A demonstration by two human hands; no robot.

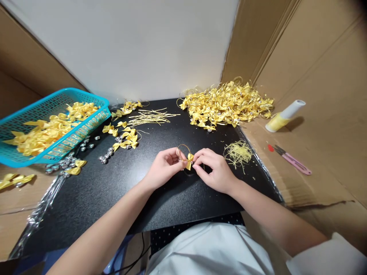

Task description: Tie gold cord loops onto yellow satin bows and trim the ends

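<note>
yellow bow (189,162) between my hands, just above the desk (114,194).
its visible length runs roughly upright, gold loop (183,144) rising behind; my left grip (166,164) is pinched on its left side, my right grip (213,168) meets its right, whether closed i cannot tell. yellow trimmings (239,152) lie near my right; a bow heap (226,103) lies beyond.
</note>
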